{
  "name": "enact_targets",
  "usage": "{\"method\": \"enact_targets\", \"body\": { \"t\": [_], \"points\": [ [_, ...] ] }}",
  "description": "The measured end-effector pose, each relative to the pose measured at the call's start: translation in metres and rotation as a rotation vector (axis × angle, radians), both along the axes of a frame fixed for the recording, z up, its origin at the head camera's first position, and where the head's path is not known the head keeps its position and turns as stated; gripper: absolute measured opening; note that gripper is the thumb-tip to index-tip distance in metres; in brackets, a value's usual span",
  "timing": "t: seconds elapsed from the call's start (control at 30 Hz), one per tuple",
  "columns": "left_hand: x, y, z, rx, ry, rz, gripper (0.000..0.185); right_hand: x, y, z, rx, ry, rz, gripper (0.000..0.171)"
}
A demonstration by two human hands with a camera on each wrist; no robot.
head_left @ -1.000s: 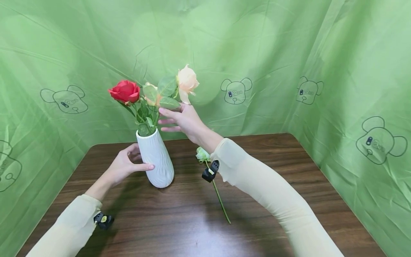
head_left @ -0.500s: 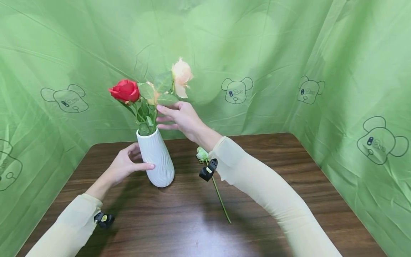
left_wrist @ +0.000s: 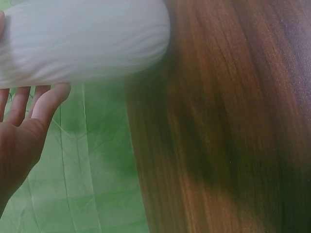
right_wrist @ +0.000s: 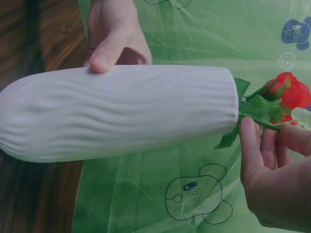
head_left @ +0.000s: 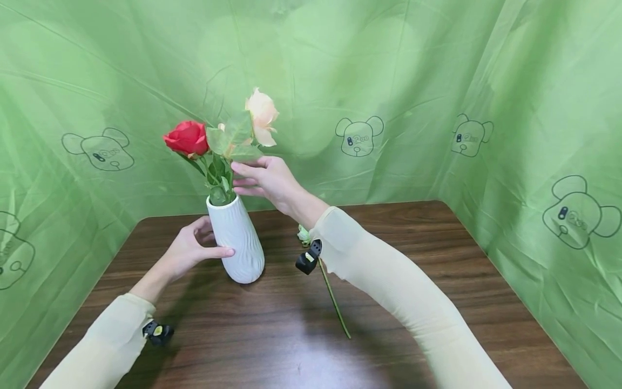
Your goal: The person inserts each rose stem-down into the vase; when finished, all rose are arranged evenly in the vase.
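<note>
A white ribbed vase (head_left: 236, 243) stands on the brown table (head_left: 437, 259) with a red rose (head_left: 187, 138) in it. My left hand (head_left: 206, 244) holds the vase low on its left side, thumb across the front and fingers behind. My right hand (head_left: 243, 175) pinches the leafy stem of a peach rose (head_left: 261, 112) just above the vase mouth. The right wrist view shows the vase (right_wrist: 121, 114), the left hand's thumb (right_wrist: 104, 56) pressed on it, and my right hand (right_wrist: 272, 145) holding a green stem beside the red rose (right_wrist: 289, 90). The left wrist view shows the vase (left_wrist: 82, 39) against my left hand (left_wrist: 24, 121).
A pale green rose (head_left: 303, 234) lies on the table under my right forearm, its stem (head_left: 336, 305) running toward me. Green printed cloth (head_left: 437, 81) walls the table on the left, back and right.
My right hand has carried the peach rose leftward, bringing its bloom over the vase and close to the red rose. The left hand and the vase have stayed put.
</note>
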State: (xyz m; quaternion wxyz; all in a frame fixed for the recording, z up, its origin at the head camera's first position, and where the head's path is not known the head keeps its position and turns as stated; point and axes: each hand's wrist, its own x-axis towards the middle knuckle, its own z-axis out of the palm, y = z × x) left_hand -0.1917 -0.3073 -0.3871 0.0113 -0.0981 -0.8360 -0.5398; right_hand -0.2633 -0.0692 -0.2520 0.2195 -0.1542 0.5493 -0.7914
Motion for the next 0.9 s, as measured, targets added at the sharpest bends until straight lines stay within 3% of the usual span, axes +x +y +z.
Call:
{"method": "enact_targets", "body": {
  "t": [0.23,0.53,0.67,0.9],
  "points": [
    [0.000,0.001,0.000,-0.003,-0.011,0.003,0.073,0.002,0.001,-0.015,0.160,0.059,-0.052,0.022],
    [-0.001,-0.001,0.000,-0.004,0.000,0.000,0.074,0.002,0.019,-0.035,0.140,-0.058,0.048,0.032],
    [-0.001,-0.001,0.000,-0.015,0.003,0.001,0.074,0.000,0.033,-0.037,0.168,-0.057,0.101,0.039],
    [0.000,-0.001,0.001,-0.029,0.003,0.010,0.076,-0.008,0.064,-0.044,0.247,-0.019,0.135,0.035]
  ]
}}
